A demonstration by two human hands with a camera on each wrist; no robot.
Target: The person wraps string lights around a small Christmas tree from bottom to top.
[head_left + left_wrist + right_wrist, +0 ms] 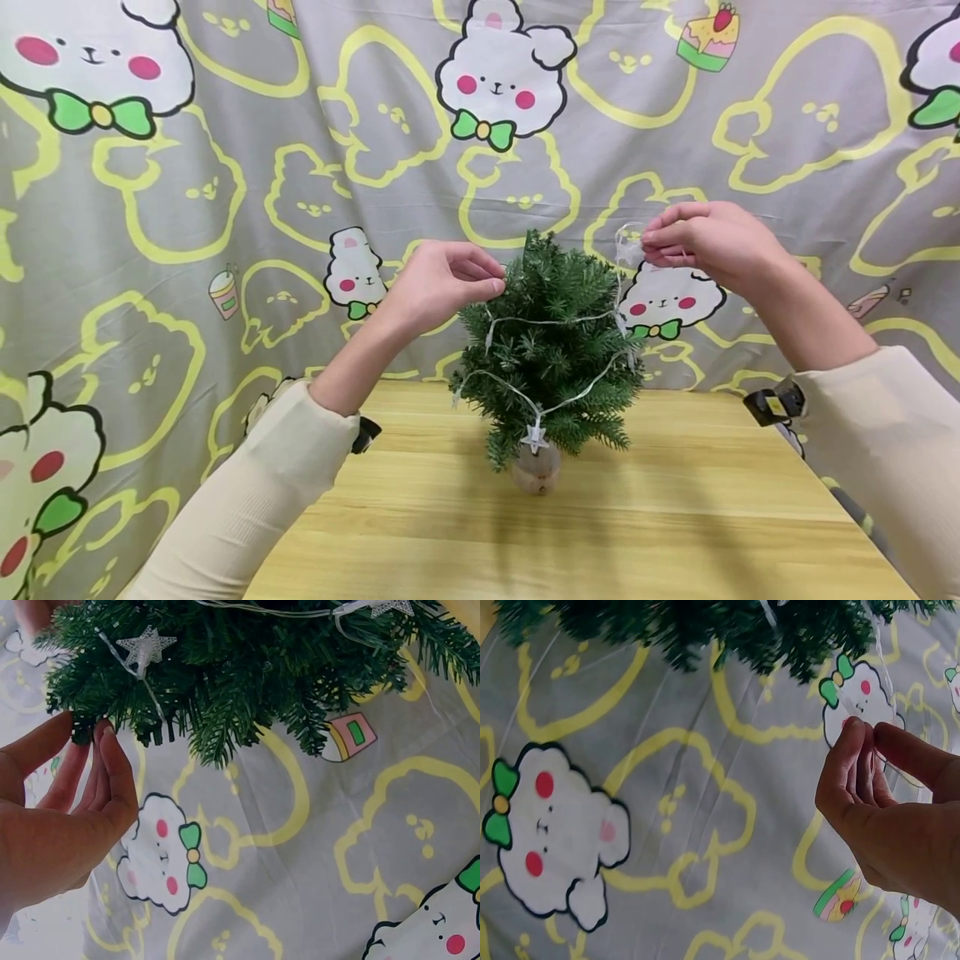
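A small green Christmas tree [555,350] stands on the table with a clear string of star lights [536,410] draped across its front. One star light [535,438] hangs low, in front of the pale base. My left hand [446,283] is at the upper left of the tree, its thumb and fingers pinching a branch tip [82,733]. In the left wrist view another star [146,649] lies close by on the needles. To the right of the treetop, my right hand [712,242] pinches the light string, whose loose loop [628,242] hangs at the fingertips.
A wooden-look table [420,517] lies under the tree. Close behind it hangs a grey curtain [405,200] with cartoon prints, which also runs down the left side. The table's right edge slants away beside the right sleeve [892,450].
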